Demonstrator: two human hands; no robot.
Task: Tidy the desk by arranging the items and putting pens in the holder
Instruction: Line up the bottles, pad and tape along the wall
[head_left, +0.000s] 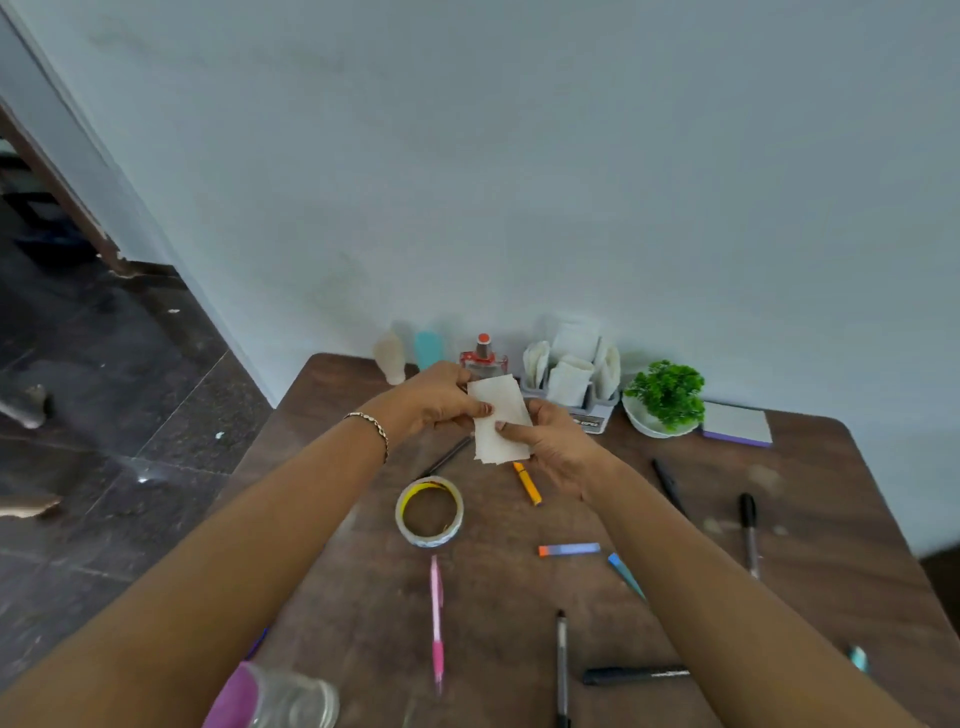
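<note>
Both my hands hold a small stack of white paper slips above the far middle of the brown desk. My left hand pinches its upper left edge and my right hand grips its lower right side. Just behind stands a grey holder stuffed with folded white papers. Loose on the desk lie an orange pen, a pink pen, a blue-and-orange marker, a teal pen and several black pens, one of them partly under my left hand.
A tape roll lies under my arms. Along the wall stand a beige bottle, a teal bottle, a glass bottle with red cap, a potted green plant and a notepad. A purple-lidded clear jar sits near the front left edge.
</note>
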